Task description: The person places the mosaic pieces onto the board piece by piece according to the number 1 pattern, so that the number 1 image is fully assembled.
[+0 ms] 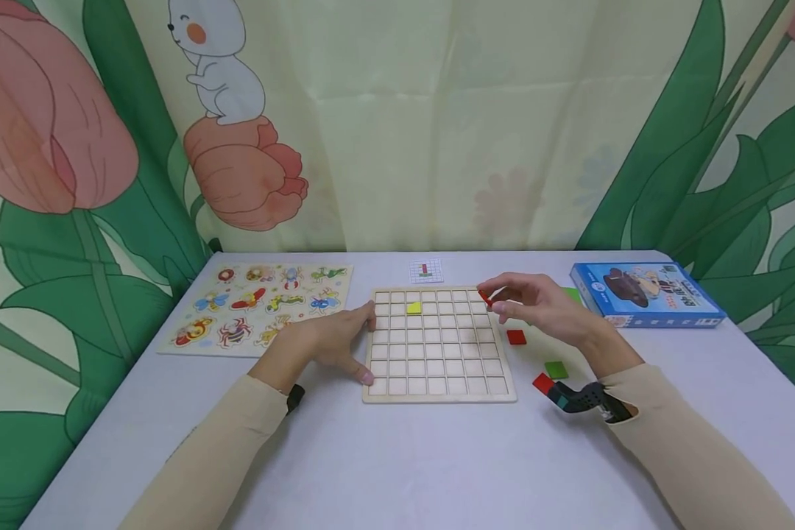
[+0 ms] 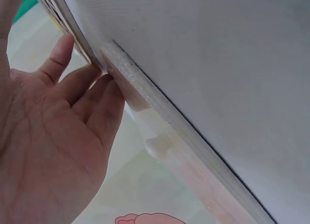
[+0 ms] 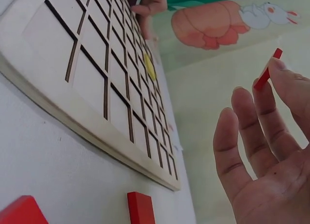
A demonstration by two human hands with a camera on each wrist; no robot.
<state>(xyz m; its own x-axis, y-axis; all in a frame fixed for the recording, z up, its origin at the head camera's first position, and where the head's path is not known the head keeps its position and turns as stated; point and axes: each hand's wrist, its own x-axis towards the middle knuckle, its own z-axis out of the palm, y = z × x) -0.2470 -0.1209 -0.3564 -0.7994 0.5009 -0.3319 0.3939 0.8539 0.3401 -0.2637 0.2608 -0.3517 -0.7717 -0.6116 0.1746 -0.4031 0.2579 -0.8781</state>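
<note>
A wooden grid board (image 1: 439, 398) lies flat in the middle of the table. One yellow tile (image 1: 414, 308) sits in a cell of its upper rows, left of centre. My left hand (image 1: 336, 340) rests along the board's left edge, thumb near the lower corner and fingers at the upper one. Between thumb and index finger, my right hand (image 1: 536, 305) pinches a thin red square tile (image 3: 268, 70), tilted, in the air by the board's upper right corner. On the table right of the board are another red tile (image 1: 517, 337), a green tile (image 1: 556, 370) and a red tile (image 1: 542, 383).
A small card (image 1: 427, 271) with a grid pattern lies behind the board. At the left is an insect picture board (image 1: 202, 294), partly behind my left hand. A blue box (image 1: 649, 294) stands at the right, with a green piece (image 1: 572, 294) beside it.
</note>
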